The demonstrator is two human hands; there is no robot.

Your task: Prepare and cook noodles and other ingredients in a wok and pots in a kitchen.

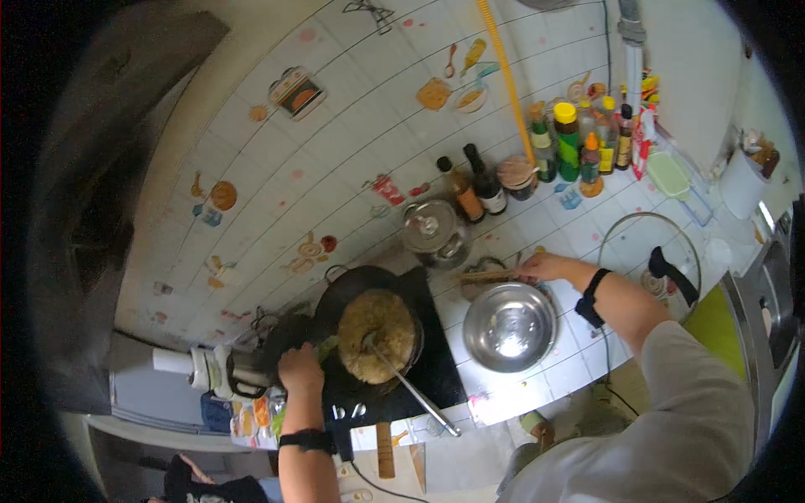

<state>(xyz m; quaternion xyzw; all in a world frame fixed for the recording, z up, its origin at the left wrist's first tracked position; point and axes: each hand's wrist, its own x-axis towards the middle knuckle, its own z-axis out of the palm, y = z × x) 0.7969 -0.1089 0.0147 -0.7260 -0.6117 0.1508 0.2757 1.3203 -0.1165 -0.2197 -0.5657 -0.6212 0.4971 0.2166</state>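
On a black cooktop [440,364], a dark wok [339,289] holds yellowish-brown food [377,333], with a metal ladle [412,386] resting in it, its handle over the near rim. At the wok's left side, my left hand [302,369] is curled near something green; what it grips is hidden. My right hand [539,266] closes on the end of wooden chopsticks [487,275], just behind an empty stainless steel bowl [510,327]. A dark item, partly hidden, lies under the chopsticks. A lidded metal pot [434,232] stands between the wok and the sauce bottles [481,182].
Several bottles [566,141] and a lidded jar [517,178] line the wall. A glass lid [651,215] lies beyond my right forearm. A white kitchen appliance [217,371] stands far left. At the lower left, another person [214,481] is partly visible. A wooden handle [385,449] projects over the counter's front edge.
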